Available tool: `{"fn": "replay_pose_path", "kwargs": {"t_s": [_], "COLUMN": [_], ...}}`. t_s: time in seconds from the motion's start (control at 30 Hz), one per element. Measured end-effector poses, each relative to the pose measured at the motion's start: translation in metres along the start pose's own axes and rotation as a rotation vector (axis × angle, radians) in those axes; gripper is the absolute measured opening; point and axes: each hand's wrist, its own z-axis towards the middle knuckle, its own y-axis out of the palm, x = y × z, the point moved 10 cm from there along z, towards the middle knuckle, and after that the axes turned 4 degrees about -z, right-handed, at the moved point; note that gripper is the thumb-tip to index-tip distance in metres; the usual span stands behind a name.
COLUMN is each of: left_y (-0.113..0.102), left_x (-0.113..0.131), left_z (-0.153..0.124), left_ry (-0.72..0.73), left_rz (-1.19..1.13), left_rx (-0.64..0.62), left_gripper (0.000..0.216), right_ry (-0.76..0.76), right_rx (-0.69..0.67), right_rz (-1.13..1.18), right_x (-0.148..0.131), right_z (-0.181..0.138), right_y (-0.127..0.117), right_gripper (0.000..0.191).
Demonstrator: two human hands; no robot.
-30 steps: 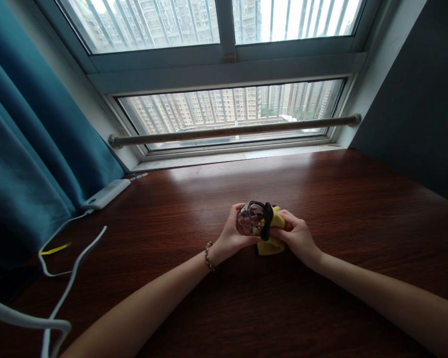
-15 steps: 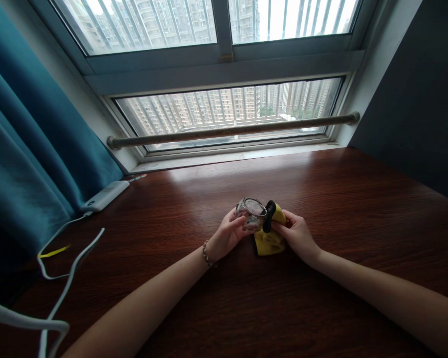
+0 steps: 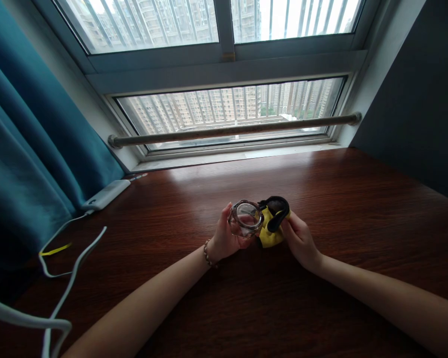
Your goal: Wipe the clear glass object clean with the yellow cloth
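Glass clasped in curled left hand | yellow cloth pinched by right hand | step judged: paired handling | steady grip called for

Over the table, we had the glass in our left fingers and the cloth just right of it in our right fingers. Behind them, the rail crossed before the window. Far left, a box lay beside the curtain, a cable nearer us.
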Motion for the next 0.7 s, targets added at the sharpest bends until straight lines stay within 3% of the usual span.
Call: {"fn": "replay_pose_path", "kwargs": {"t_s": [0.1, 0.23, 0.33, 0.5, 0.6, 0.7], "left_y": [0.004, 0.018, 0.025, 0.029, 0.029, 0.026], "left_x": [-0.006, -0.020, -0.033, -0.037, -0.036, -0.032], "left_z": [0.001, 0.000, -0.006, -0.012, -0.011, -0.007], "left_ry": [-0.059, -0.169, -0.274, -0.301, -0.269, -0.213], "left_rz": [0.047, 0.130, 0.202, 0.216, 0.189, 0.176], "left_rx": [-0.067, -0.306, -0.395, -0.364, -0.343, -0.310], "left_gripper": [0.069, 0.072, 0.073, 0.067, 0.065, 0.065], "right_ry": [-0.097, -0.056, -0.086, -0.286, -0.370, -0.348], "right_rx": [-0.067, -0.026, -0.036, -0.278, -0.321, -0.310], "right_rz": [-0.047, -0.035, -0.012, -0.095, -0.182, -0.214], "right_x": [-0.015, -0.012, -0.015, -0.040, -0.048, -0.046], "right_z": [-0.002, 0.000, 0.000, -0.006, -0.006, -0.002], "right_y": [0.008, 0.004, 0.004, 0.024, 0.027, 0.025], "right_gripper": [0.025, 0.023, 0.024, 0.042, 0.043, 0.040]}}
